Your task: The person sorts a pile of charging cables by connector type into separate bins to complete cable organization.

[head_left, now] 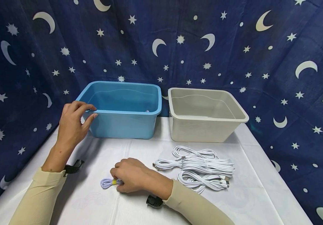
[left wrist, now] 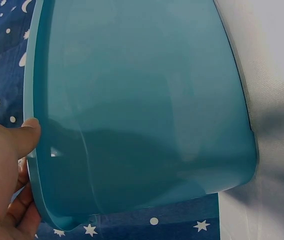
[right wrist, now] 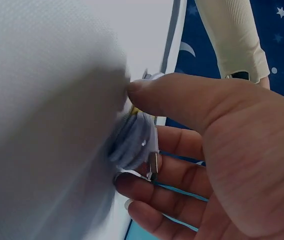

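Observation:
A coiled lilac cable (head_left: 106, 183) with a yellow tie lies on the table left of centre. My right hand (head_left: 133, 175) holds it from above, covering its right end. In the right wrist view, the thumb and curled fingers are around the cable (right wrist: 134, 140), and a metal plug shows by the fingers. My left hand (head_left: 72, 122) pinches the front left rim of a blue bin (head_left: 122, 125). In the left wrist view, the thumb lies on the outer side of the bin's rim (left wrist: 29, 90) and the fingers are beyond it. Something small shows inside the bin.
A beige bin (head_left: 201, 129) stands right of the blue one. Several bundled white cables (head_left: 203, 168) lie in a heap in front of it, right of my right hand. A dark blue curtain (head_left: 178, 28) with moons and stars hangs behind the white-covered table (head_left: 251, 200).

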